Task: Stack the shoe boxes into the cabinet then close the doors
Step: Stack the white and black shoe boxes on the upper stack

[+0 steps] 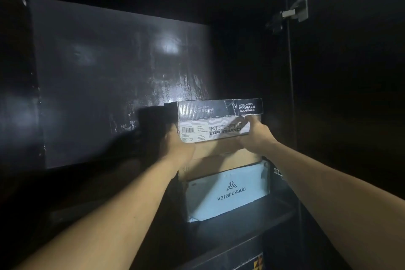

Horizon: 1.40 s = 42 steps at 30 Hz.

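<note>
Inside a dark cabinet I hold a black-and-white Skechers shoe box [215, 119] with both hands. My left hand [176, 146] grips its lower left corner and my right hand [255, 133] grips its lower right end. The box sits on or just above a brown cardboard box [221, 155]; I cannot tell whether they touch. Under that lies a pale blue veranevada box [228, 193] on the cabinet shelf [252, 221]. The stack stands at the right side of the compartment.
The glossy black back wall [114, 76] spans the left, with unoccupied shelf space left of the stack. A metal door hinge [293, 10] sits on the right side panel. A yellow-and-black label [258, 263] shows below the shelf.
</note>
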Each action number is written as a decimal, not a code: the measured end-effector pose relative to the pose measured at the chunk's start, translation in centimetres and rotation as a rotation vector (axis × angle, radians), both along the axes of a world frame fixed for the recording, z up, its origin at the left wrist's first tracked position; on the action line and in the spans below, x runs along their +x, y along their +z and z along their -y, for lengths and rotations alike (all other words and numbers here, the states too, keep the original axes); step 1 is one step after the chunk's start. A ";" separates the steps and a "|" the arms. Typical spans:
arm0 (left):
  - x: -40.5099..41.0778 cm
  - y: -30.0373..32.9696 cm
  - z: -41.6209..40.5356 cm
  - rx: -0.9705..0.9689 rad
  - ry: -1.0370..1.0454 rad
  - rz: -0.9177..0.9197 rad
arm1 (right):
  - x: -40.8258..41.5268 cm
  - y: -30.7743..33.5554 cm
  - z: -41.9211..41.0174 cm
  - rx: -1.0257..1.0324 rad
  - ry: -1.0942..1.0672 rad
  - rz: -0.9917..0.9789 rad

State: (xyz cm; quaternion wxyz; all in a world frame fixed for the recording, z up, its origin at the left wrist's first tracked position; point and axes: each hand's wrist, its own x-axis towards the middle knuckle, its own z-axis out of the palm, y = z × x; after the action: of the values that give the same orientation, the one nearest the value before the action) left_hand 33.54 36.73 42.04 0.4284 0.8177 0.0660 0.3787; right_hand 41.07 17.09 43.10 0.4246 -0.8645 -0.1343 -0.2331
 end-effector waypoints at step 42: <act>-4.3 -11.1 -2.4 -0.327 0.074 -0.057 | -11.7 -11.2 3.3 -0.305 -0.019 0.203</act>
State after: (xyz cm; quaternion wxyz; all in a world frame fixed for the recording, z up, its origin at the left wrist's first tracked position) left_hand 29.20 39.11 30.93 0.5397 0.7444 0.1688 0.3551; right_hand 29.32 13.75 31.95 0.2704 -0.8923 -0.2019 -0.3000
